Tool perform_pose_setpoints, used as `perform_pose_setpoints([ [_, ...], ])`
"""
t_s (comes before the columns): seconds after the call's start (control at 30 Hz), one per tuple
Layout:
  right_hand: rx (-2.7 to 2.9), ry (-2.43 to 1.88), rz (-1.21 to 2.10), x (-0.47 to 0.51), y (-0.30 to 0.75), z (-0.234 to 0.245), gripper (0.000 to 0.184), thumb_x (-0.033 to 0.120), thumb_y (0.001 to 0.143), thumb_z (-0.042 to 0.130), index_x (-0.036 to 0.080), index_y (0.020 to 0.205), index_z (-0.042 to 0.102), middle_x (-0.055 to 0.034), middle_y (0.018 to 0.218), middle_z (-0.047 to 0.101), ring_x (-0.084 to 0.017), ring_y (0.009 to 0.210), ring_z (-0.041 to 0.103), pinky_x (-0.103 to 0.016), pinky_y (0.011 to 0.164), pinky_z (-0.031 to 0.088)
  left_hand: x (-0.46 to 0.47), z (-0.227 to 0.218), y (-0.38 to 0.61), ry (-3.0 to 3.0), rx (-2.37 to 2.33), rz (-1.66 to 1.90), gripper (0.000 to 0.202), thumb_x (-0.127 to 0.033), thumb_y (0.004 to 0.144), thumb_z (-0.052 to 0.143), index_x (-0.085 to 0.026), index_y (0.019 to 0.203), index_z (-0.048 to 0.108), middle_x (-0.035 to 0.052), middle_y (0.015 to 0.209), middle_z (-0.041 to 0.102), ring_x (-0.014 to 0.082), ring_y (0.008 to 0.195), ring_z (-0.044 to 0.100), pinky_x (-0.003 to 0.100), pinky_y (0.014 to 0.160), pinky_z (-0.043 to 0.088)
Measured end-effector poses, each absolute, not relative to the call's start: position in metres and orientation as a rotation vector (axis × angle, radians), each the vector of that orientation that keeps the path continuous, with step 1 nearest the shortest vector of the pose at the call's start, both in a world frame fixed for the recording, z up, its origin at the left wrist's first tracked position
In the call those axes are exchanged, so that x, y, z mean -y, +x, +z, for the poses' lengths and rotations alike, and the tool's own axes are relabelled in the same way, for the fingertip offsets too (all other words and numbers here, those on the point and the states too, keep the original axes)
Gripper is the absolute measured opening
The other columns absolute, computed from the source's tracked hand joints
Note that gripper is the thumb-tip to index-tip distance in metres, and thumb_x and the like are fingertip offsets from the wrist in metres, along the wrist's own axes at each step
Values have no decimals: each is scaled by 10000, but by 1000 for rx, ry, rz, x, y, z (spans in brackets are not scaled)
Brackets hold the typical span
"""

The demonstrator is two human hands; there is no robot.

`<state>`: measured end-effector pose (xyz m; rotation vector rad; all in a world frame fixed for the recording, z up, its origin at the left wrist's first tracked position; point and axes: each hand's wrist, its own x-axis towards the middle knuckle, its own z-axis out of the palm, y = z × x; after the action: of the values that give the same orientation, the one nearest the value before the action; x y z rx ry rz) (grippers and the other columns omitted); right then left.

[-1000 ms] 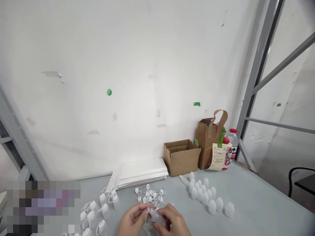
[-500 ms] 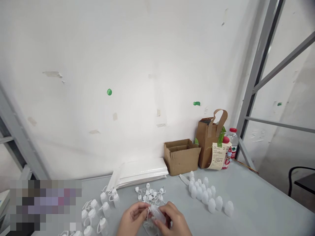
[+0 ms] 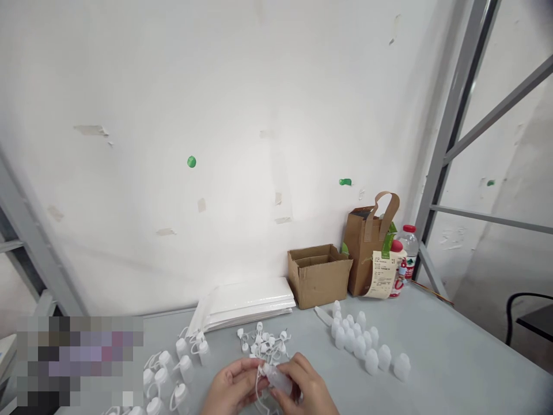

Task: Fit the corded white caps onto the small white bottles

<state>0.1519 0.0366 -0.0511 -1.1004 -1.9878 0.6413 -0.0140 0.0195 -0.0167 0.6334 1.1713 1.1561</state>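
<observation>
At the bottom edge, both my hands meet over a small translucent white plastic bottle (image 3: pixel 279 380). My right hand (image 3: pixel 305 389) wraps its fingers round the bottle's body. My left hand (image 3: pixel 233 389) pinches a small white cap with a thin tether (image 3: pixel 260 369) at the bottle's neck. Just beyond my hands lies a pile of loose white caps (image 3: pixel 263 340). Several capped bottles (image 3: pixel 173 372) stand to the left, and several uncapped bottles (image 3: pixel 365 346) stand in rows to the right.
On the grey table (image 3: pixel 453 357), a stack of white flat bags (image 3: pixel 246 305) lies against the wall. An open cardboard box (image 3: pixel 318 276), a brown paper bag (image 3: pixel 371 245) and red-capped drink bottles (image 3: pixel 406 251) stand at the back right. Grey metal frames rise on both sides.
My hands have stayed in place with small finger movements at the bottle's neck. The view has shifted only slightly.
</observation>
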Motion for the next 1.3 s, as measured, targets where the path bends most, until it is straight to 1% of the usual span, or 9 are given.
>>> perform_pose_setpoints([
  [0.37, 2081, -1001, 541, -39, 159, -47, 300, 95, 736, 541, 220, 998, 616, -28, 821, 553, -122, 597, 563, -202, 590, 503, -15, 1, -12, 555, -1052, 1112, 426, -425, 404, 815, -173, 738, 732, 89, 796, 766, 272, 877, 675, 339, 818, 457],
  [0.5, 2070, -979, 486, -39, 160, -47, 287, 100, 758, 520, 209, 1009, 605, -37, 822, 541, -127, 606, 564, -210, 595, 509, -14, -1, -9, 670, -1090, 1169, 450, -444, 432, 800, -153, 769, 743, 129, 889, 753, 297, 904, 663, 384, 868, 456],
  [0.63, 2042, -940, 462, -37, 159, -47, 335, 106, 765, 513, 230, 1066, 593, -38, 824, 534, -141, 640, 564, -226, 615, 508, -12, 0, -5, 884, -1177, 1224, 423, -473, 456, 775, -169, 749, 751, 118, 888, 756, 313, 936, 640, 404, 889, 455],
  [0.73, 2018, -952, 576, -35, 157, -42, 345, 117, 758, 525, 208, 1080, 609, -43, 813, 536, -142, 641, 563, -221, 604, 494, -10, 3, -4, 964, -1166, 1258, 386, -494, 506, 738, -181, 732, 755, 109, 881, 758, 319, 980, 618, 404, 930, 427],
  [0.83, 1962, -1051, 739, -33, 153, -35, 206, 149, 728, 590, 195, 905, 685, -25, 743, 541, -137, 622, 554, -208, 587, 470, -8, 6, -2, 975, -1132, 1276, 361, -487, 536, 720, -192, 742, 754, 104, 905, 754, 323, 1012, 598, 416, 960, 397],
  [0.9, 1918, -1120, 801, -32, 151, -33, 104, 169, 706, 626, 185, 779, 697, -19, 714, 552, -136, 623, 548, -200, 582, 453, -7, 6, 0, 983, -1121, 1281, 350, -474, 534, 726, -200, 751, 749, 99, 924, 750, 321, 1012, 596, 418, 948, 406],
  [0.97, 1894, -1172, 821, -31, 149, -34, 64, 185, 685, 648, 180, 731, 692, -17, 695, 569, -133, 608, 537, -195, 566, 434, -7, 5, 2, 964, -1094, 1280, 353, -465, 531, 734, -205, 770, 742, 97, 935, 745, 312, 994, 604, 409, 918, 427],
  [1.2, 1891, -1195, 921, -31, 147, -37, 127, 253, 657, 680, 203, 769, 712, -3, 639, 585, -134, 587, 514, -205, 560, 409, -11, -9, 6, 938, -1071, 1334, 365, -422, 466, 793, -192, 736, 705, 114, 885, 742, 282, 858, 640, 379, 792, 472],
  [1.3, 1755, -1025, 1252, -31, 145, -31, 294, 452, 679, 651, 196, 809, 713, -10, 705, 567, -132, 584, 543, -227, 560, 441, -11, -9, 5, 901, -1142, 1380, 366, -444, 472, 780, -189, 720, 696, 110, 847, 743, 288, 882, 631, 383, 816, 461],
])
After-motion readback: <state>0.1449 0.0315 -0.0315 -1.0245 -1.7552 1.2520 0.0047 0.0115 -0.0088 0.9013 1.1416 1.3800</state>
